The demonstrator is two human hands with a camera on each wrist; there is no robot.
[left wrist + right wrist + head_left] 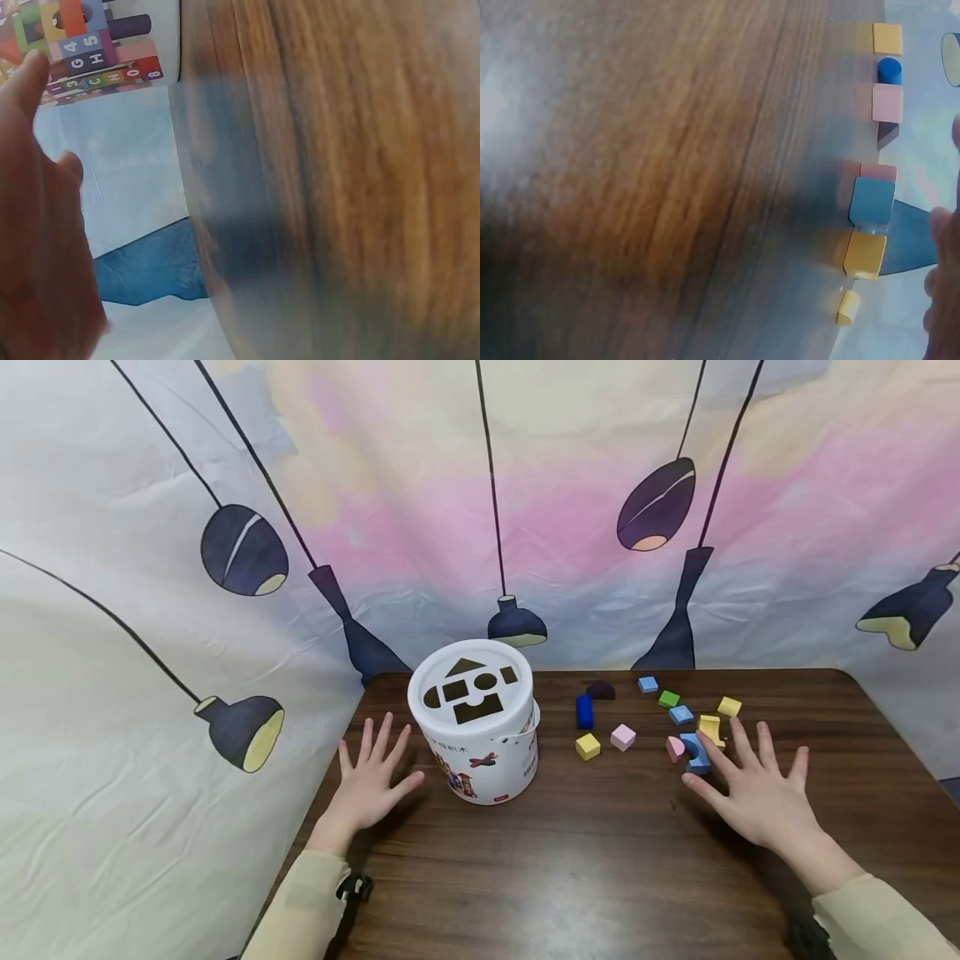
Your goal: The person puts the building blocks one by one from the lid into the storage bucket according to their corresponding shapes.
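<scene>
Grips nothing; spreads left hand [368,787] beside white cylindrical bucket [487,747], right hand [765,799] near blue arched block [698,763] on brown wood-grain table [570,852].

The left hand [369,785] and right hand [763,797] are spread, backs upward, fingers straight and parted (both thumbs angle inward); the pale-sleeved forearms [302,906] reach forward from either side, well apart.

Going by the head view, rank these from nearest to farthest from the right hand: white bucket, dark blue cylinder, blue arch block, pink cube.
1. Blue arch block: beside the right hand, on its left.
2. Pink cube: farther left.
3. Dark blue cylinder: left of and behind the cube.
4. White bucket: farthest left.
</scene>
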